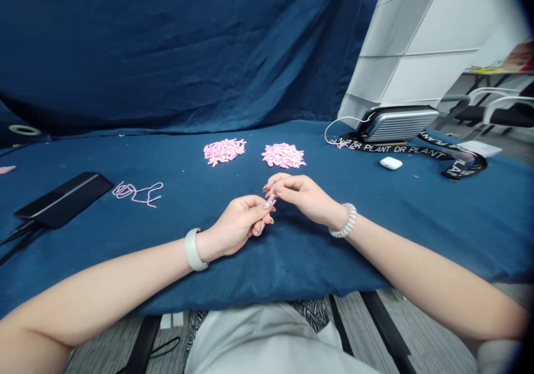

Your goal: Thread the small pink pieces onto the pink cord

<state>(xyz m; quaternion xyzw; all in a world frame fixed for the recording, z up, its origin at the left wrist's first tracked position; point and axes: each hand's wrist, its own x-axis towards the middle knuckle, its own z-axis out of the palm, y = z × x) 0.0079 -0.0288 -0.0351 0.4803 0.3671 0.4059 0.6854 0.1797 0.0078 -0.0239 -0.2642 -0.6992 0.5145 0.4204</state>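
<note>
My left hand (pixel 244 221) is closed in a pinch on a piece of pink yarn (pixel 262 227), a bit of which shows below the fingers. Just right of it, my right hand (pixel 303 196) has its thumb and fingers pinched together close to the left fingertips. What lies between those right fingers is too small to make out. Beyond the hands are two piles of small pink knotted yarn pieces, a left pile (pixel 224 152) and a right pile (pixel 283 156). A loose length of pink yarn (pixel 137 192) lies curled on the blue cloth at the left.
A black power bank (pixel 64 198) with cables lies at the left. On the right are a white earbud case (pixel 391 163), a ribbed silver case (pixel 398 124) and a black lettered strap (pixel 400 149). Blue cloth (pixel 334 268) covers the table, and a blue curtain (pixel 179 45) hangs behind.
</note>
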